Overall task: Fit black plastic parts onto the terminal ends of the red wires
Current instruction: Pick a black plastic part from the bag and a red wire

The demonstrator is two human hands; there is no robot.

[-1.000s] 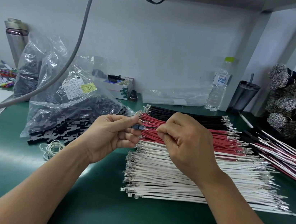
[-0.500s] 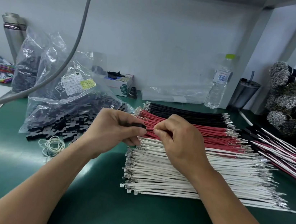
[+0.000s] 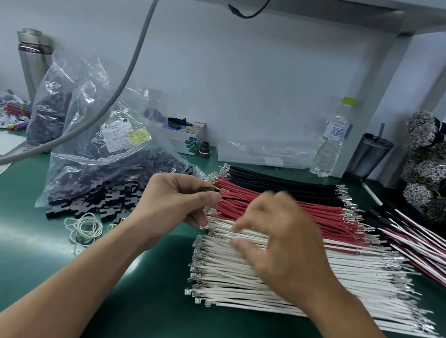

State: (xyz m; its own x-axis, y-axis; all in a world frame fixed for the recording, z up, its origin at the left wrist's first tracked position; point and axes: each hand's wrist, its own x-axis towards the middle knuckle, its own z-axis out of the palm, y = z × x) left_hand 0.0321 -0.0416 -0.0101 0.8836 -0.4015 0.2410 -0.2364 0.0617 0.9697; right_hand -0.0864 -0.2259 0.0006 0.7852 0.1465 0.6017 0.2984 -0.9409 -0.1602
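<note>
Green bench mat (image 3: 6,253) seen nearest. White wires (image 3: 299,289) stacked at front; right hand (image 3: 282,244) blurred above them, fingers loosely spread, nothing held. Black plastic part (image 3: 209,190) pinched in left hand (image 3: 180,205) at left terminal ends of red wires (image 3: 281,210). Black wires (image 3: 280,180) laid behind red. Clear bag (image 3: 109,165) of black parts at left. Water bottle (image 3: 331,143) against back wall.
</note>
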